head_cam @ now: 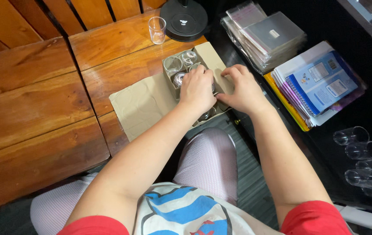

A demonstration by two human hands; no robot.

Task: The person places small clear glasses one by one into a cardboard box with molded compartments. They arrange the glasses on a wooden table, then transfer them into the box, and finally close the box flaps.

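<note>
Both hands over a cardboard box (207,54) of small glasses, on the wooden table (107,65). Left hand (197,89) lies palm down on the glasses (181,61) in the box, fingers curled over one, probably gripping it but view blocked. Right hand (242,89) presses the box's right flap, fingers bent, nothing held. One lone glass (157,30) stands behind the box near a black round base (184,19). Booklets (321,82) and more clear glasses (364,161) lie right.
</note>
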